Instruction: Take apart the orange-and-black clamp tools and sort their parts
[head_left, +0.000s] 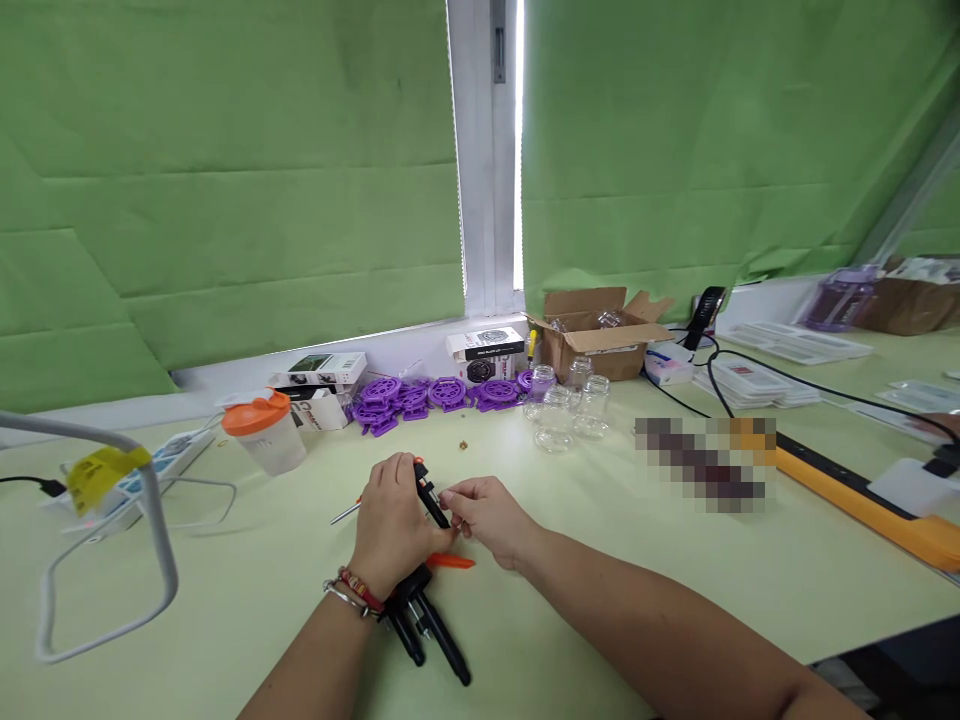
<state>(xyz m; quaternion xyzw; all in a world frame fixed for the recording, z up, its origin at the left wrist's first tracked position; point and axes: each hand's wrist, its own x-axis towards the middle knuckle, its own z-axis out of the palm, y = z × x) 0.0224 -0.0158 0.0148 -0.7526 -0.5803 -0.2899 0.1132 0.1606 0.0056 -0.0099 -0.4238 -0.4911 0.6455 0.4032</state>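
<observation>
My left hand (394, 520) is wrapped round a black device (429, 495) that lies near the middle of the table. Black tubular legs (444, 635) stick out from under my left wrist toward me. With fingertips pinched together, my right hand (484, 515) touches the right side of the device; anything between those fingertips is too small to make out. An orange piece (451, 562) shows just below the hands, and a thin metal rod (346, 513) pokes out left of my left hand. A small brass-coloured bit (463, 445) lies beyond them.
Purple plastic wheels (448, 393), clear glass jars (555, 420) and an open cardboard box (611, 340) line the back. An orange-lidded shaker cup (270, 440) and a white bent frame (161, 540) are at left. An orange-and-black bar (847, 490) with cables lies at right.
</observation>
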